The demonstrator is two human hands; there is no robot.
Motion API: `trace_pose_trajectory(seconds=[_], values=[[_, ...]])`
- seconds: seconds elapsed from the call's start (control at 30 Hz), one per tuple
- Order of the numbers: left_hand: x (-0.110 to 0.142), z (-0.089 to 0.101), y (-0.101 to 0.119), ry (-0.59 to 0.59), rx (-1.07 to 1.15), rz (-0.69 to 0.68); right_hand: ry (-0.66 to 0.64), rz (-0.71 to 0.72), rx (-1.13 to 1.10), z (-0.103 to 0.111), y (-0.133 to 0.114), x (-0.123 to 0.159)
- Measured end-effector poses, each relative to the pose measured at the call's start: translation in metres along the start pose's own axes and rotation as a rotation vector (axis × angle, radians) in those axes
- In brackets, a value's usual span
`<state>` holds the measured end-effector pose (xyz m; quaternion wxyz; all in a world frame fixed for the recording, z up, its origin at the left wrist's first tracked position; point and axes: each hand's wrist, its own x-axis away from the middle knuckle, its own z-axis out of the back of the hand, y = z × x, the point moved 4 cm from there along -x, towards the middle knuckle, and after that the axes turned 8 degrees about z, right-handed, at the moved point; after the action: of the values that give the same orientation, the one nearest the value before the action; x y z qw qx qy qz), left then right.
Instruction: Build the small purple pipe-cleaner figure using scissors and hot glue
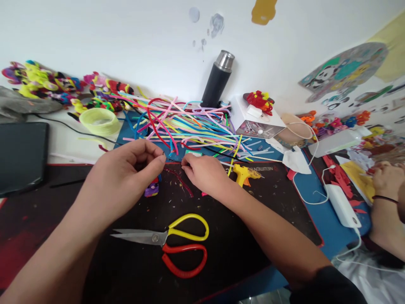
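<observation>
My left hand (126,177) hovers over the black mat with thumb and forefinger pinched together. A tiny dark tip shows at the pinch, too small to name. My right hand (205,173) is a short way to the right, fingers pressed together; whatever they hold is hidden. Between the hands, a dark red glittery pipe cleaner (182,182) lies on the mat. A small purple fuzzy piece (152,188) sits beneath my left fingers. Nearer to me lie scissors (161,238) with one yellow and one red handle, blades pointing left.
Behind my hands is a heap of coloured pipe cleaners (190,122). A yellow glue gun (245,174) lies right of my right hand. A black thermos (218,78) stands by the wall. At far right are a white power bank (342,205) and another person's hand (387,181).
</observation>
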<state>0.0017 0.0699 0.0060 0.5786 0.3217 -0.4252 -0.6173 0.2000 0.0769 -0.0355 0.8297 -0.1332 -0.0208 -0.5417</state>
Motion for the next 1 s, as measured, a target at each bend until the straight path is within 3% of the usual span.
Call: trace_pose_trajectory(seconds=[0.63,0.77,0.87,1.0], values=[[-0.002,0.0,0.001,0.015,0.011,-0.014,0.056,0.012,-0.085,0.0,-0.002,0.001],[-0.003,0.0,0.002,0.027,0.002,0.001,0.19,-0.008,-0.376,0.003,0.0,0.009],[-0.003,-0.003,0.003,0.019,0.005,0.026,0.292,0.002,-0.782,0.001,0.003,0.017],[-0.003,-0.01,0.003,-0.052,0.045,0.062,0.329,0.015,-1.321,-0.005,0.0,0.022]])
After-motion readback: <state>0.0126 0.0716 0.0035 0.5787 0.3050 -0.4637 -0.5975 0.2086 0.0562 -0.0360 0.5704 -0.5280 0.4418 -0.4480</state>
